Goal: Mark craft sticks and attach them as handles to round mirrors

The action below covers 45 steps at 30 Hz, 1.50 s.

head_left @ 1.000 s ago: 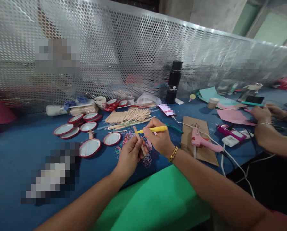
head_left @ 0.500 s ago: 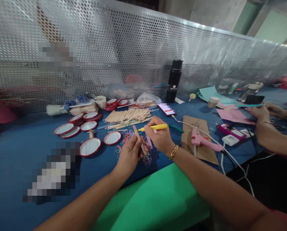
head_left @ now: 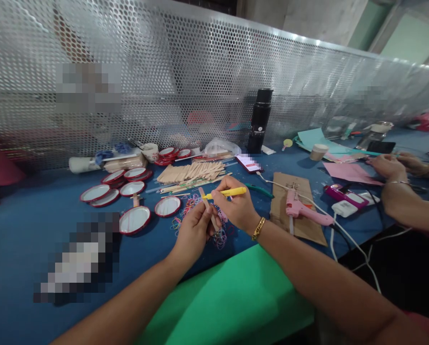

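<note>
A flat wooden stick is pinched in my left hand, its upper end sticking up past the fingers. My right hand is closed round a yellow marker, whose tip is at the stick's upper part. Under and around both hands lies a pile of colourful rubber bands. Behind them is a heap of wooden sticks. Several red-rimmed round lids lie to the left.
A black bottle stands near the perforated metal screen, beside a lit phone. A pink glue gun rests on cardboard, with white cables around it. At the right, a person's hands hold something by coloured paper.
The yellow marker and my right hand have shifted slightly left, bringing the tip onto the stick. My left hand has hardly moved. The other person's hands moved slightly.
</note>
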Tool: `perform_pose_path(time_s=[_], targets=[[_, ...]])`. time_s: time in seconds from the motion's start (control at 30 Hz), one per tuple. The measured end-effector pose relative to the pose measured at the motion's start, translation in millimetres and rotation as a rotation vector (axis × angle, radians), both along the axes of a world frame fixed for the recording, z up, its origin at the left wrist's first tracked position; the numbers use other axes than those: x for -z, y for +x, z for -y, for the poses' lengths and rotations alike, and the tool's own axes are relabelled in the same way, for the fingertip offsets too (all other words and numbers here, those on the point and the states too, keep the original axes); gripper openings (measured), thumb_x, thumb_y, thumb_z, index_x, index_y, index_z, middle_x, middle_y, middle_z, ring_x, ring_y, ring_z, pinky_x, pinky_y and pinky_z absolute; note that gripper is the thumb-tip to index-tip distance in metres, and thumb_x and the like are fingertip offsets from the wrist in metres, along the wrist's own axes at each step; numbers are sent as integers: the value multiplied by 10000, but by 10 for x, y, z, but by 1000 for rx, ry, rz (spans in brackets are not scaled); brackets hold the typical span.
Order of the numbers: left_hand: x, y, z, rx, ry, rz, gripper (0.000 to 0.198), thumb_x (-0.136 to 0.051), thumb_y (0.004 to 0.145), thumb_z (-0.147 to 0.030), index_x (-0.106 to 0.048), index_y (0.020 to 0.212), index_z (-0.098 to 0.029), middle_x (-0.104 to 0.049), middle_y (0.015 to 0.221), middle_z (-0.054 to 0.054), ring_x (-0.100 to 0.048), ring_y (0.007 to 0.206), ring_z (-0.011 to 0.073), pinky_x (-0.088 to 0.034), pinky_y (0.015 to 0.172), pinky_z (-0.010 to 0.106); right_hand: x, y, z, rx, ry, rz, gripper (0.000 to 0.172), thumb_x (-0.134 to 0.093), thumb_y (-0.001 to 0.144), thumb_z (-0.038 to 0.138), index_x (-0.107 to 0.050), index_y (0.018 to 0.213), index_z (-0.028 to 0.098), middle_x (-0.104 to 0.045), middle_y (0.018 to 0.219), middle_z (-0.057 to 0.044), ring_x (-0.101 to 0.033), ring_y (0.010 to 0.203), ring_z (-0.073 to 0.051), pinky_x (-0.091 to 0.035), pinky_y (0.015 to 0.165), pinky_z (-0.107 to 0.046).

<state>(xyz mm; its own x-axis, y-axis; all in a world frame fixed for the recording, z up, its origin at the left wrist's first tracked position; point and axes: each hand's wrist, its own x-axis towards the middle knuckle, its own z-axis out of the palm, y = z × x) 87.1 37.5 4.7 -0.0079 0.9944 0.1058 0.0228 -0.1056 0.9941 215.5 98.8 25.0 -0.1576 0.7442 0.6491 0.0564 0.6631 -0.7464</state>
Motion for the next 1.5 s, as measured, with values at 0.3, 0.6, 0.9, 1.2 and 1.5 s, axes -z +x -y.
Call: perform_pose_path(time_s=[0.3,0.6,0.9,1.2,1.5], targets=[[-4,2,-3,-4,-9,-8,446,-609,873,-614,-585,713,-199,-556,550,-35,-429,450,95,-312,422,220,4,10,1,7,13,24,234,-618,874,294,-480,690,251,-529,582,45,-526,586,-155,-433,569,-275],[21,-4,-17,3,7,-17,444,-604,876,-614,-593,728,-195,-585,593,-27,-438,460,91,-315,420,217,-5,8,-4,24,13,11,209,-601,859,285,-486,688,249,-536,579,44,-523,589,-152,-436,578,-274],[32,-16,-10,2,3,-7,426,-607,875,-595,-585,731,-194,-574,577,-33,-440,460,92,-316,419,215,-4,11,-7,8,-35,-5,227,-602,865,306,-483,681,246,-540,589,43,-535,583,-145,-442,575,-273],[23,-12,1,-5,-5,-4,408,-606,882,-580,-589,748,-195,-581,583,-34,-447,461,89,-316,419,210,-10,7,11,6,-38,-3,218,-599,869,300,-483,690,252,-542,570,48,-529,555,-146,-446,557,-272],[19,-7,-11,-17,-18,11,418,-620,871,-596,-586,750,-198,-586,579,-33,-443,456,90,-315,417,209,-5,13,0,31,-16,43,235,-593,873,314,-465,685,253,-521,575,48,-518,573,-150,-426,555,-268]])
